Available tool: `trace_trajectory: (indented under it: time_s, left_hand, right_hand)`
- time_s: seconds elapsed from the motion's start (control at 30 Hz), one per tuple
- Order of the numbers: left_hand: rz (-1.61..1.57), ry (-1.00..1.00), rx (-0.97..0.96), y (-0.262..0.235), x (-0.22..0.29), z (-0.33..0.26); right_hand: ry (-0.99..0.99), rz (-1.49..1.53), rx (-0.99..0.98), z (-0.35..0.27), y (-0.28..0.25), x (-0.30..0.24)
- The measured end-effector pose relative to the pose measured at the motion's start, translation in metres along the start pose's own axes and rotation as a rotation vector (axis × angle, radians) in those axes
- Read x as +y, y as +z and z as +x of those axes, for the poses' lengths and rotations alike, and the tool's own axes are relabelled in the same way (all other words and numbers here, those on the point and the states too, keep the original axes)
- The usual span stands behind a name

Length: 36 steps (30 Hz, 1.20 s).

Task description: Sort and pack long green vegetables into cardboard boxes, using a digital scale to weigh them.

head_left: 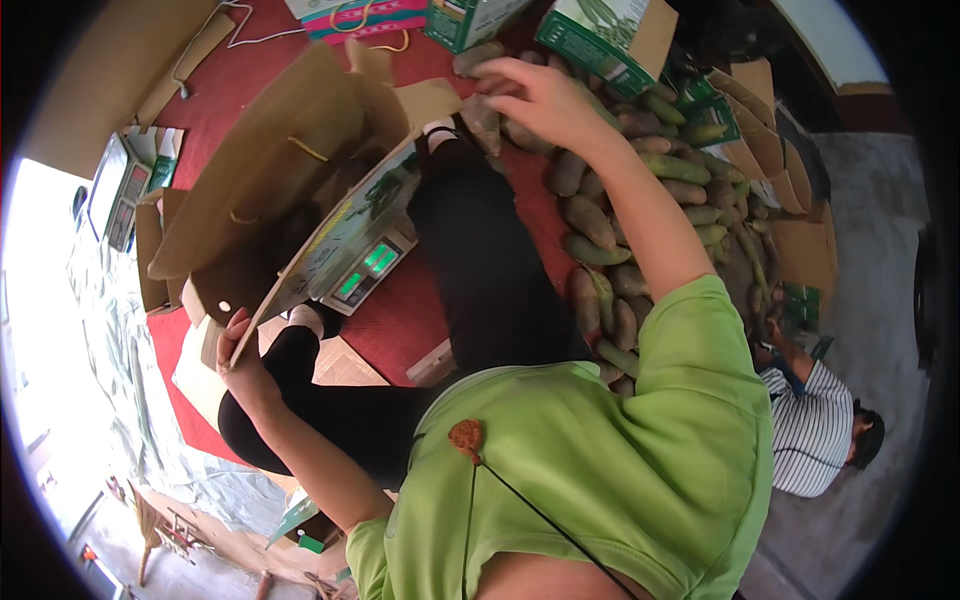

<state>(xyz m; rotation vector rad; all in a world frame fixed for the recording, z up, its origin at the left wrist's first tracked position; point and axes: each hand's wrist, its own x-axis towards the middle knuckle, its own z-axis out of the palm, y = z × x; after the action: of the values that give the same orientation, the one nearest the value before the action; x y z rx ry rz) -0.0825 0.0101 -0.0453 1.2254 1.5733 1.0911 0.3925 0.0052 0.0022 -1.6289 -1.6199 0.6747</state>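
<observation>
My left hand [243, 362] is closed on the near edge of an open cardboard box [345, 215] with a printed side and yellow cord handles. The box leans over a digital scale [370, 272] with a lit green display. Dark, roundish shapes lie in its shadowed inside, too dim to make out. My right hand [545, 100] is over the far end of a heap of muddy green radishes [590, 220]. Its fingers point left, apart from the thumb, just above a brownish radish [482, 122]; I see nothing held in them.
Green printed boxes [600, 45] stand behind the heap, with open cartons [755, 135] to its right. A second scale [118, 190] stands at the left. My legs [480, 250] stretch across the red floor covering [390, 335]. At the right, another person in a striped shirt [812, 430] bends beside the heap.
</observation>
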Motion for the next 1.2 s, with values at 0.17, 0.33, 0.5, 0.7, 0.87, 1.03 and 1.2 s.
trace_trajectory:
  time_s: [0.17,0.33,0.5,0.7,0.87,1.03,1.2]
  left_hand:
    - [0.116,0.033,-0.06,-0.003,0.001,0.001]
    - [-0.144,-0.128,-0.05,-0.004,0.005,0.002]
    - [-0.26,-0.175,0.01,0.003,0.009,-0.001]
    - [-0.247,-0.198,0.054,0.004,0.019,-0.004]
    - [-0.265,-0.174,0.015,0.003,0.014,-0.001]
    - [-0.261,-0.202,0.012,0.009,0.01,0.001]
    - [-0.218,-0.191,0.029,0.0,0.01,-0.001]
  right_hand:
    - [0.389,-0.072,0.188,-0.125,-0.009,0.123]
    - [0.684,-0.561,-0.166,-0.263,0.046,0.205]
    - [1.015,-0.403,-0.046,-0.346,0.087,0.223]
    - [1.245,-0.351,0.213,-0.334,0.069,0.232]
    - [1.342,-0.447,0.181,-0.324,0.063,0.268]
    - [1.221,-0.401,0.295,-0.319,0.067,0.28]
    - [1.509,-0.361,0.125,-0.28,0.06,0.261]
